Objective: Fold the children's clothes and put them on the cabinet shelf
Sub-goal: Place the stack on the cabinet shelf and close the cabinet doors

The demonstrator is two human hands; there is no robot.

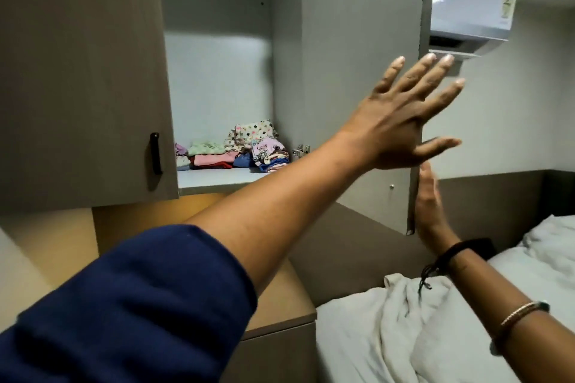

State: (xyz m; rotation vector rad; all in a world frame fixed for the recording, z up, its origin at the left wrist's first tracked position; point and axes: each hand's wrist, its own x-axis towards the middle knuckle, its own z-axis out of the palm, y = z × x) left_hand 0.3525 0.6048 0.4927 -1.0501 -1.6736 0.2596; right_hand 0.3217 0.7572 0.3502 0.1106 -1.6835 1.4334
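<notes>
Folded clothes (236, 149) sit stacked on the cabinet shelf (217, 179); I judge stowing complete. My left hand (401, 127) and right hand (431, 205), fingers straight and empty, are at the open door (357, 56) edge. Only closing is left.

The cabinet door (357, 71) is smooth matt laminate; the folded children's clothes (236, 149) are soft printed cloth; the air conditioner (469, 0) is glossy plastic.

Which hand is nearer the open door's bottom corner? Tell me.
Right. The right hand sits beside the open door's edge just above that corner; the left hand spreads higher up, across the same edge.
</notes>
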